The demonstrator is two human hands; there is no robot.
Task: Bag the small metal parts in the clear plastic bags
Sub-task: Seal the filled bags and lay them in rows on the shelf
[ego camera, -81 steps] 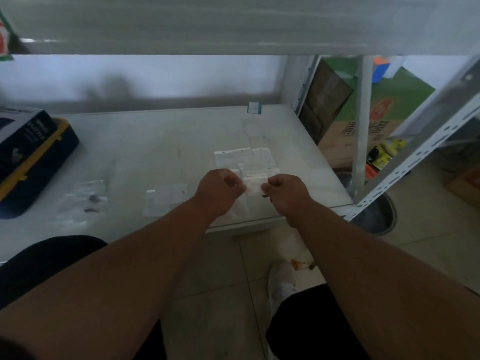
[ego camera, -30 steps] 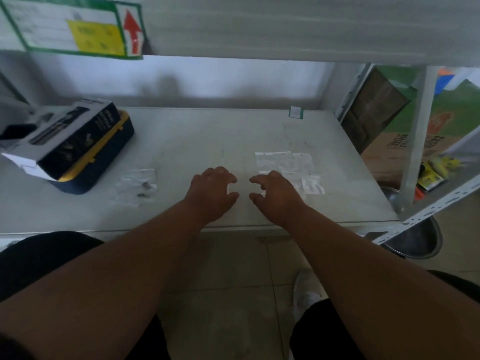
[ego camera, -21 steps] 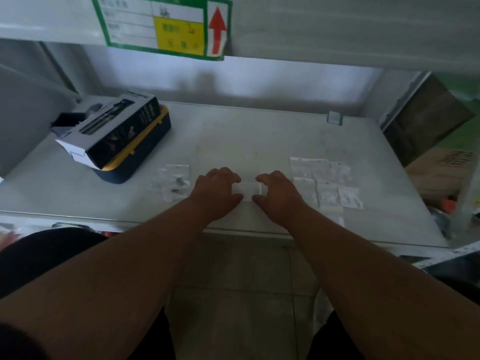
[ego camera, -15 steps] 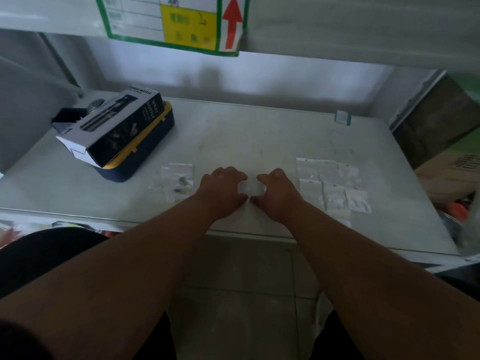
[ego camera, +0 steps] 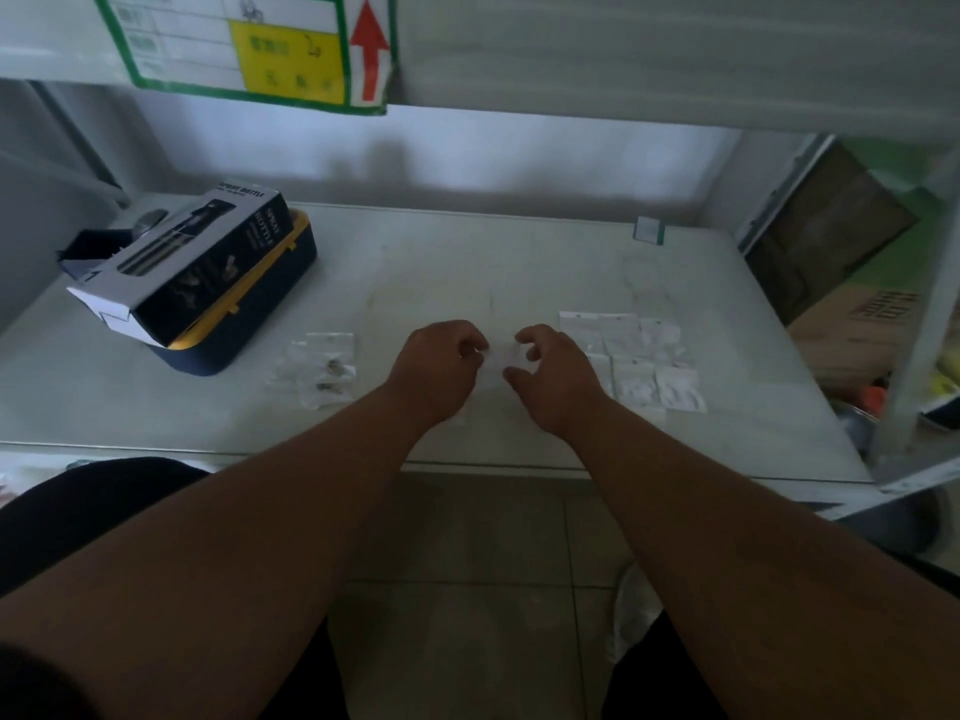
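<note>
A small clear plastic bag (ego camera: 500,357) sits between my two hands on the white shelf top (ego camera: 467,272). My left hand (ego camera: 440,367) pinches its left edge with curled fingers. My right hand (ego camera: 557,374) holds its right edge between thumb and curled fingers. What is inside this bag is hidden. Several flat clear bags (ego camera: 636,358) lie in rows just right of my right hand. A loose heap of clear bags with small dark metal parts (ego camera: 326,374) lies left of my left hand.
A dark spray-bottle box (ego camera: 192,265) rests on a blue and yellow case (ego camera: 260,309) at the back left. A small green-edged tag (ego camera: 649,231) stands at the back right. A shelf with a green sign (ego camera: 249,44) hangs overhead. Cardboard boxes (ego camera: 831,262) stand beyond the right edge.
My hands lay flatter over the bag half a second ago; now the fingers of both are curled onto its edges. The view has shifted slightly.
</note>
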